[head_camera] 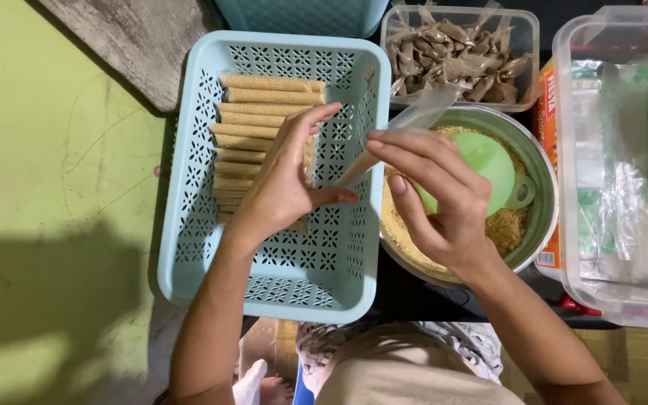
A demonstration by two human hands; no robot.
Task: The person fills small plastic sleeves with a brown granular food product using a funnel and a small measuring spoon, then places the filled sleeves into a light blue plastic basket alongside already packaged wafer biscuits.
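My left hand (286,176) hovers over a pale blue perforated basket (196,225), its fingers apart and touching a row of several long tan filled tubes (264,101). My right hand (433,199) pinches a narrow clear plastic tube bag (406,124), partly filled with tan powder, slanting up to the right above a metal pot (541,202). The pot holds tan crumbly powder (508,225) and a green funnel (489,161).
A clear tub of brown wrapped pieces (455,52) stands behind the pot. A large clear plastic box (624,172) with bags sits at the right. Green floor (46,187) lies at the left, a grey slab (136,37) at the back left, another blue container (301,15) beyond the basket.
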